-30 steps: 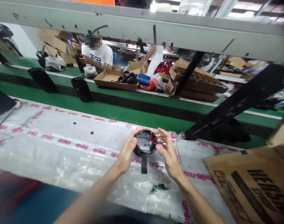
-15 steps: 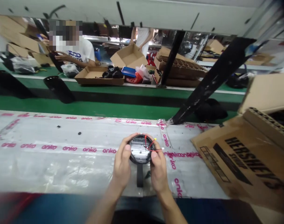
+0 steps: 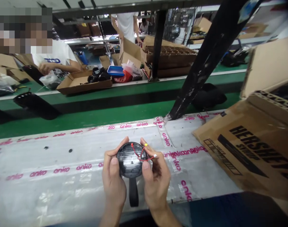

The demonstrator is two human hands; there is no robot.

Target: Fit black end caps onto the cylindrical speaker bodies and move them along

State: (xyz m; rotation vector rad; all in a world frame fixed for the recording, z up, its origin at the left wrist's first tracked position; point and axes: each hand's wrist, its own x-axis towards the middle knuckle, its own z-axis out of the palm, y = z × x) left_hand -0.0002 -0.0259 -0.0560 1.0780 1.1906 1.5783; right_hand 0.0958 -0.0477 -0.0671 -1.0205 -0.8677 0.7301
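Note:
A round black housing [image 3: 129, 165] with a shiny inner face is held low over the worktop. From its near side hangs a black strap loop [image 3: 134, 194]. Thin red wires [image 3: 144, 160], with a yellow piece and a small white connector at their ends, lie across its right part. My left hand [image 3: 114, 176] is closed round the left edge, thumb on the rim. On the opposite edge, my right hand [image 3: 155, 178] grips with its thumb near the wires. The hands hide the housing's outer sides.
The worktop [image 3: 87, 189] is covered in clear plastic and pink-lettered tape. A large cardboard box [image 3: 250, 151] stands at the right. A black slanted post [image 3: 201, 63] rises behind. Across a green bench, a person [image 3: 56, 60] sits by a shallow carton [image 3: 84, 82] of black parts.
The view has turned and shifted, so the far bench appears further left. Both hands still hold the housing, which appears tilted differently, its inner face showing brighter glare.

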